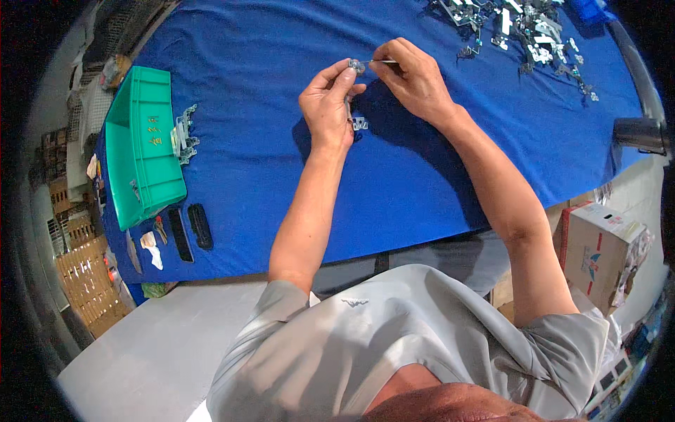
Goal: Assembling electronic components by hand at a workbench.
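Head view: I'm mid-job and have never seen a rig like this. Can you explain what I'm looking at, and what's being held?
There is no robot here: these are a person's two bare hands. The only picture comes from a wide fisheye camera worn on the head, looking down, so straight edges bend near the dark rim. Its left is the person's left.

The left hand has its grip on a small shiny part. The right hand pinches a thin rod pointing at that part; whether the two touch is too small to tell.

Beneath is a blue cloth. On it, at left, is a green bin with a few metal pieces beside it; at upper right lies a loose heap of similar-looking pieces.
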A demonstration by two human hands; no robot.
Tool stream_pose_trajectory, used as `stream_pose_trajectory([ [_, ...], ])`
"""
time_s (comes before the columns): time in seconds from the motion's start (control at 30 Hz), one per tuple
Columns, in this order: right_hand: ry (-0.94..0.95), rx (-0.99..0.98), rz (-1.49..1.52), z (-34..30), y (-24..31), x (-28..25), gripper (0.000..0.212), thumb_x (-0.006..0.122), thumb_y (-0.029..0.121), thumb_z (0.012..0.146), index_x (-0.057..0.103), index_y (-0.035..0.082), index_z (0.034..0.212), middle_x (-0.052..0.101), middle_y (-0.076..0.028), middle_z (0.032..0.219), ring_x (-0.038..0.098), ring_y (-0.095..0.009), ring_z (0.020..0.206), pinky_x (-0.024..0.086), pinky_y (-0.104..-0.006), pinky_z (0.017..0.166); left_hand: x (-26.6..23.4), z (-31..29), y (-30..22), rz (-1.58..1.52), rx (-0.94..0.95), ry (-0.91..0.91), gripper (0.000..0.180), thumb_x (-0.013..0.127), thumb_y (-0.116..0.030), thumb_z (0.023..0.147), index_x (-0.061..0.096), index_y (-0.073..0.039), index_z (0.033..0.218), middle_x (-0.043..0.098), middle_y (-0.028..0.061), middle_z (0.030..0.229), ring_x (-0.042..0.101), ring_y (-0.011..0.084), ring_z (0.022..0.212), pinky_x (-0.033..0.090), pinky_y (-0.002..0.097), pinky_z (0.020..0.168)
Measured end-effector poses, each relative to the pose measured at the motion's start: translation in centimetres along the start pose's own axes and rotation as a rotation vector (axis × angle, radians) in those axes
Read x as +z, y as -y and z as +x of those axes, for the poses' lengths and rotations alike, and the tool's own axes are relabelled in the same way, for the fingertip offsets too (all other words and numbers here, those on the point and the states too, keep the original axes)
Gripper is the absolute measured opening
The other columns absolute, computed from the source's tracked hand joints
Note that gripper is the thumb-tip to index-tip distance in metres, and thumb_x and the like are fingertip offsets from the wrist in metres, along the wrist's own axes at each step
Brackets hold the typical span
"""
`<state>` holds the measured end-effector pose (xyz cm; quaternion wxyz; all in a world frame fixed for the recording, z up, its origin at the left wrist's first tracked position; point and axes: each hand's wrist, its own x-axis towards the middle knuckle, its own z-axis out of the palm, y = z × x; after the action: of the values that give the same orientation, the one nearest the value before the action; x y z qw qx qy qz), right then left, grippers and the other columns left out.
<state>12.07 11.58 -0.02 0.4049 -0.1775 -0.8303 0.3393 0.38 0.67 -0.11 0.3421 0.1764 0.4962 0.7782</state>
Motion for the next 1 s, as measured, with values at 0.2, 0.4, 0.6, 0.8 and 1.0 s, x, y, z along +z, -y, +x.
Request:
stream_pose_trajectory([
  [0.2,0.015,-0.039,-0.048,0.1,0.11,0.07,0.016,0.068,0.016,0.087,0.059,0.005,0.093,0.058,-0.012,0.083,0.061,-0.032,0.074,0.049,-0.0401,0.063,-0.18,-0.01,0.07,0.023,-0.012,0.023,0.017,0.067,0.002,0.087,0.068,0.003,0.104,0.071,0.0119,0.098,0.068,0.0161,0.083,0.061,0.0281,0.068],
  [0.4,0.0,-0.047,-0.075,0.0,-0.32,-0.24,0.016,0.068,0.017,0.086,0.06,0.005,0.092,0.059,-0.013,0.083,0.061,-0.033,0.075,0.049,-0.0413,0.064,0.39,-0.26,0.16,0.077,-0.011,0.028,0.017,0.067,0.004,0.086,0.069,0.004,0.103,0.07,0.0123,0.099,0.068,0.0165,0.081,0.061,0.0279,0.068],
  [0.6,0.011,-0.028,-0.078,-0.04,-0.42,0.0,0.014,0.07,0.013,0.086,0.062,0.002,0.089,0.061,-0.014,0.082,0.062,-0.03,0.071,0.048,-0.0374,0.062,0.06,-0.25,0.33,0.137,0.043,0.01,0.018,0.066,0.004,0.087,0.068,0.006,0.105,0.07,0.0144,0.1,0.069,0.017,0.081,0.061,0.0262,0.069],
  [0.8,0.016,-0.057,-0.063,0.02,-0.26,-0.09,0.013,0.068,0.014,0.088,0.062,0.003,0.09,0.058,-0.013,0.08,0.06,-0.03,0.071,0.048,-0.0383,0.062,0.2,-0.3,-0.25,0.149,0.025,0.0,0.018,0.068,0.003,0.086,0.068,0.007,0.104,0.07,0.0137,0.097,0.067,0.014,0.074,0.058,0.0232,0.06],
  [1.0,0.048,-0.15,-0.119,0.23,-0.44,-0.49,0.012,0.066,0.014,0.087,0.06,0.005,0.091,0.058,-0.011,0.083,0.061,-0.03,0.074,0.049,-0.0395,0.063,0.31,-0.29,-0.41,0.232,0.007,-0.008,0.018,0.068,0.002,0.086,0.069,0.006,0.104,0.071,0.0113,0.093,0.064,0.0109,0.069,0.054,0.0212,0.054],
])
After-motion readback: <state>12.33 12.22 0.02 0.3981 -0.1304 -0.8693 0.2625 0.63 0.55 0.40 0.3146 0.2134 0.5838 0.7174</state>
